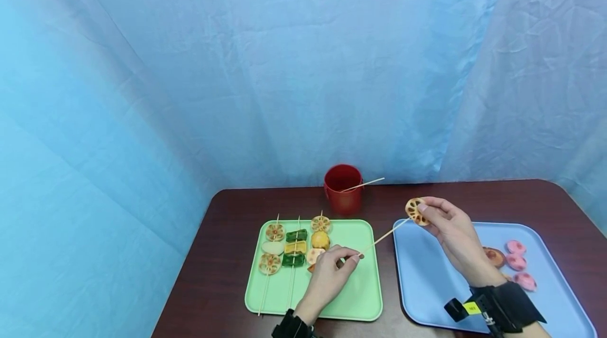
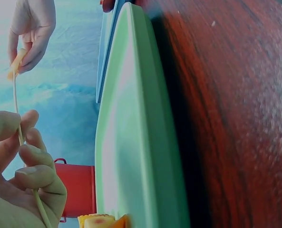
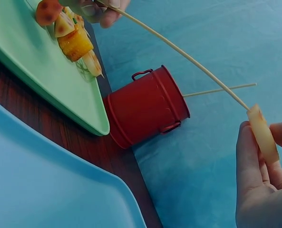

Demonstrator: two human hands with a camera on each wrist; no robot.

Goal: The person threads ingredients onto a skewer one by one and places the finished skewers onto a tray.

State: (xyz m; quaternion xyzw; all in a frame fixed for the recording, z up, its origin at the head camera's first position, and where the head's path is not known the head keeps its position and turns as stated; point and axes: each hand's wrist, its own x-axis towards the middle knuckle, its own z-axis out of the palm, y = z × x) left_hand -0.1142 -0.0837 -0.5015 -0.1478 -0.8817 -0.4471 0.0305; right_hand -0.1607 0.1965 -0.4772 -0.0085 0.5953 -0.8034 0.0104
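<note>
My left hand (image 1: 331, 274) grips a thin wooden skewer (image 1: 385, 236) near its lower end, above the green tray (image 1: 351, 296). The skewer slants up to the right and bends slightly in the right wrist view. Its far end meets the edge of a lotus root slice (image 3: 263, 135); whether the tip has entered the slice I cannot tell. My right hand (image 1: 450, 235) pinches that slice between thumb and fingers over the blue tray (image 1: 427, 296). Three loaded skewers lie on the green tray, one with green pieces (image 1: 293, 259) around a yellow one; my left hand partly hides the rightmost.
A red bucket (image 1: 344, 198) with one skewer (image 1: 372, 182) leaning in it stands behind the green tray. Pink pieces (image 1: 516, 261) and a brown round piece (image 1: 494, 257) lie on the blue tray. Blue cloth (image 1: 303, 74) hangs behind the dark wooden table (image 1: 204, 274).
</note>
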